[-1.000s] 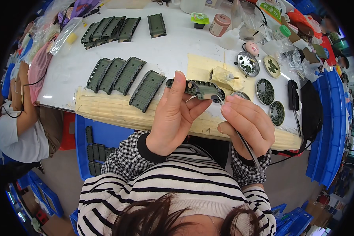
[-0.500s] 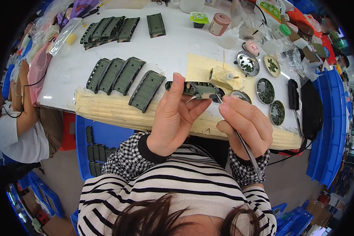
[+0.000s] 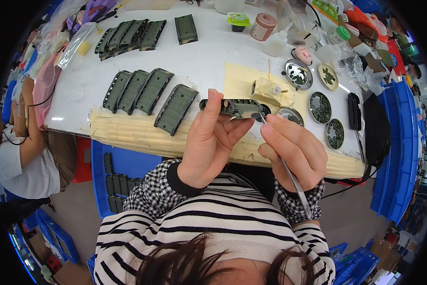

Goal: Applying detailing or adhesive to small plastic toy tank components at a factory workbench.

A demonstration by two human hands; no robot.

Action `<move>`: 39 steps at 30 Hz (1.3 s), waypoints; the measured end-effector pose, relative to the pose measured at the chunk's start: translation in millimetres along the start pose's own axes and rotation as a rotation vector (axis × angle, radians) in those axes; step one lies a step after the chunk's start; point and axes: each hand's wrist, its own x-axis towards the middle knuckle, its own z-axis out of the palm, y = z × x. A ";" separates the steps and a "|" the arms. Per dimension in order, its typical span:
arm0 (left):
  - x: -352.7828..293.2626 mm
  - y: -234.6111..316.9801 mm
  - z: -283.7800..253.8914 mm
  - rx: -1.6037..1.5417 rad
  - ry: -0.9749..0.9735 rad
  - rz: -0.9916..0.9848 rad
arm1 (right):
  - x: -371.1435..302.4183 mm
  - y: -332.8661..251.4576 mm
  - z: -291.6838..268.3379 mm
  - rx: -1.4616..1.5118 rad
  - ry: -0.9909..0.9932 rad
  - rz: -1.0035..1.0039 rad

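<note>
My left hand (image 3: pixel 205 147) grips a dark green camouflage-coloured model part (image 3: pixel 244 110) with wheel-like details along its edge, thumb on one side and fingers beneath. Closed round metal tweezers (image 3: pixel 295 183), my right hand (image 3: pixel 299 154) brings their tip against the right end of that part. Whether the tips pinch a small piece is too fine to see. To the left of the part, similar green ribbed panels lie in a row, the nearest panel (image 3: pixel 176 110) apart from the overlapping panels (image 3: pixel 148 94).
More green panels (image 3: pixel 128 37) lie at the far left of the table. Round tins of small green pieces (image 3: pixel 320 108) stand at the right, near a glue bottle (image 3: pixel 274 46) and a jar (image 3: pixel 263 27). A blue bin (image 3: pixel 98 175) sits below the table; another person (image 3: pixel 28 156) is at left.
My right hand and the tweezers have shifted slightly left, and the tweezers' tip stays at the part's right end. My left hand keeps its hold, almost still.
</note>
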 end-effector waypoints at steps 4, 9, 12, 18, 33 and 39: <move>-0.2 0.9 0.9 -0.026 -0.016 0.011 | 1.0 1.9 -1.0 0.011 0.013 -0.009; 0.9 7.4 -0.9 -0.110 0.009 -0.036 | -9.4 14.9 -0.1 0.188 0.276 0.155; -2.2 13.9 -5.6 -0.154 -0.033 -0.059 | -8.1 32.1 3.2 0.027 0.372 0.339; -1.5 11.7 -21.4 -0.378 -0.050 -0.172 | -7.3 57.9 18.8 -0.222 0.218 0.336; -6.5 7.9 -13.5 -0.129 -0.027 -0.372 | -1.3 40.1 12.2 0.024 0.469 0.359; -10.3 3.5 -9.9 -0.150 -0.098 -0.416 | 8.4 36.5 31.2 0.278 0.461 0.439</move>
